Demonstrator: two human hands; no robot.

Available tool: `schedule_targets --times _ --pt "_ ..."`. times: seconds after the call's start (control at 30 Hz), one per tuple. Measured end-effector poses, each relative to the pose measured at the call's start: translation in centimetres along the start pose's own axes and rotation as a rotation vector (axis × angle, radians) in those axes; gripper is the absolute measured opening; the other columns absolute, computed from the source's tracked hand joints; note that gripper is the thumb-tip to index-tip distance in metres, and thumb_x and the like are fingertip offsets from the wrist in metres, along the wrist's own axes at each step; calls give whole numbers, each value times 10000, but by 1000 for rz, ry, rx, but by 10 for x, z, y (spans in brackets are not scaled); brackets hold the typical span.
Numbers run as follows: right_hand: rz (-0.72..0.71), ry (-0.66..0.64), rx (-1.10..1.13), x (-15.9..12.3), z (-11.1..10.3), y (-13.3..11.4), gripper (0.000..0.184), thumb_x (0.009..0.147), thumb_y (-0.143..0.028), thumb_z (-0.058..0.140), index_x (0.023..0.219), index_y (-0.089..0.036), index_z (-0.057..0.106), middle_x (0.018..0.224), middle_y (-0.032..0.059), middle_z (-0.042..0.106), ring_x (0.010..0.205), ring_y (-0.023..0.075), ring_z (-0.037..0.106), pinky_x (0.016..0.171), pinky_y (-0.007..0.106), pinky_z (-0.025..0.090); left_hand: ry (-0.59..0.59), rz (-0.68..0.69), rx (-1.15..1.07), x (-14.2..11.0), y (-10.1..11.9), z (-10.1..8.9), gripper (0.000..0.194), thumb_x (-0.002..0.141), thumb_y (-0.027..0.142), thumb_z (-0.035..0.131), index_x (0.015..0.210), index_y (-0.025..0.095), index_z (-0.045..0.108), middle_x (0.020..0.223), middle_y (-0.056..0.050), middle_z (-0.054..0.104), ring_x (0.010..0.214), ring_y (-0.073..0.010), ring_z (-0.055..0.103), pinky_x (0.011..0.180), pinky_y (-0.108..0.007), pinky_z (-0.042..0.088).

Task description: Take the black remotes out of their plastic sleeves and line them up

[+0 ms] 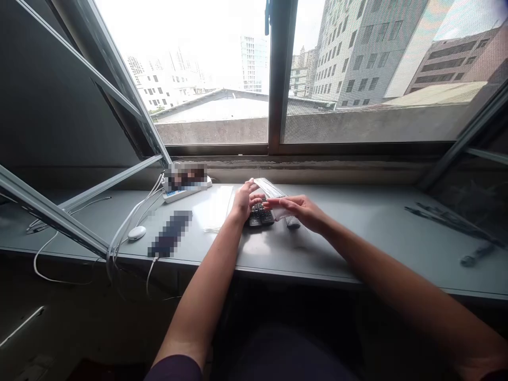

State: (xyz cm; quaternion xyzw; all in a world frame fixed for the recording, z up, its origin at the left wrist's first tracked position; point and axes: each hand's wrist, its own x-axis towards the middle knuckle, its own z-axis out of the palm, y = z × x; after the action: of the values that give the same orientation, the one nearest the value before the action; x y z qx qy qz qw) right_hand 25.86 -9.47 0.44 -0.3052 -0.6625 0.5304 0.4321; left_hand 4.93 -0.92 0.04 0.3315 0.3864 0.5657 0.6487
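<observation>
Both of my hands hold a clear plastic bag (270,187) above the desk. My left hand (243,202) has its fingers closed at the bag's left edge. My right hand (304,209) pinches the bag's right side between thumb and fairly straight fingers. Just below and between the hands, black remote controls (261,217) with rows of buttons lie on the desk, partly covered by the fingers. A dark end of another object (292,223) shows under the right hand; its kind is hidden.
A stack of white, shiny sheets or bags (218,209) lies left of my left arm. Farther left are a white power strip (188,191), cables (126,225), a white round puck (137,233) and a pixelated dark object (170,234). Dark items (448,217) lie right. Metal frames (115,185) flank the desk.
</observation>
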Motion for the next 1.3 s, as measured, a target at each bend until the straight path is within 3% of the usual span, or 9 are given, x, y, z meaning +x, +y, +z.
schedule_targets --times 0.17,0.33,0.5,0.67,0.9,1.07,1.13,1.2,1.3 --pt "11 66 -41 -1 5 -10 563 928 -666 820 1322 -266 851 1340 108 822 1385 389 700 1087 513 624 72 150 66 9 -2 -9 169 996 306 684 1112 184 677 1356 -151 765 733 -136 728 644 -254 548" --pt "50 68 -17 0 5 -11 586 917 -678 827 1317 -250 854 1336 133 820 1369 397 708 1024 507 659 45 194 56 8 2 -11 165 1010 330 661 1075 183 701 1237 -132 805 794 -158 755 681 -256 566" --pt "71 -42 -67 0 -1 -7 532 964 -658 784 1266 -229 874 1274 140 837 1152 334 804 789 387 697 -23 316 289 0 0 -4 150 1008 331 686 1040 190 728 1094 -110 811 802 -179 755 639 -254 545" --pt "205 -150 -155 0 -10 -13 550 940 -667 810 1182 -180 889 962 129 872 759 232 815 527 246 562 -43 468 511 -4 -8 -3 67 983 291 751 958 232 774 968 -57 798 761 -155 709 672 -233 505" --pt "399 -322 -64 -5 -21 -15 607 929 -685 812 1137 -117 868 1023 199 867 733 252 842 415 201 482 -42 470 482 -5 -8 -3 47 954 228 776 912 245 789 915 -42 789 731 -155 687 696 -239 488" --pt "449 -375 -37 -6 -22 -17 612 952 -672 788 1214 -121 833 869 154 856 560 202 775 352 196 403 5 443 421 -5 -6 -5 52 925 205 792 892 245 785 895 -41 786 774 -170 689 733 -243 499" --pt "417 -304 -52 -5 -22 -17 604 948 -683 781 1167 -122 836 717 97 805 462 164 689 341 199 353 21 467 435 -4 -6 -7 64 920 196 790 877 244 784 883 -43 783 796 -176 688 765 -247 506" --pt "320 -133 -101 -2 -23 -15 578 952 -693 760 1081 -135 839 616 40 732 404 124 583 358 210 333 31 504 480 -3 -6 -8 77 920 190 784 867 246 787 876 -45 779 815 -183 687 797 -254 511" --pt "115 163 -332 2 -25 -8 452 972 -616 753 1002 -175 846 664 35 737 498 143 602 481 264 468 45 508 508 -3 -7 -9 108 910 175 789 837 254 787 871 -49 771 886 -202 700 857 -266 529"
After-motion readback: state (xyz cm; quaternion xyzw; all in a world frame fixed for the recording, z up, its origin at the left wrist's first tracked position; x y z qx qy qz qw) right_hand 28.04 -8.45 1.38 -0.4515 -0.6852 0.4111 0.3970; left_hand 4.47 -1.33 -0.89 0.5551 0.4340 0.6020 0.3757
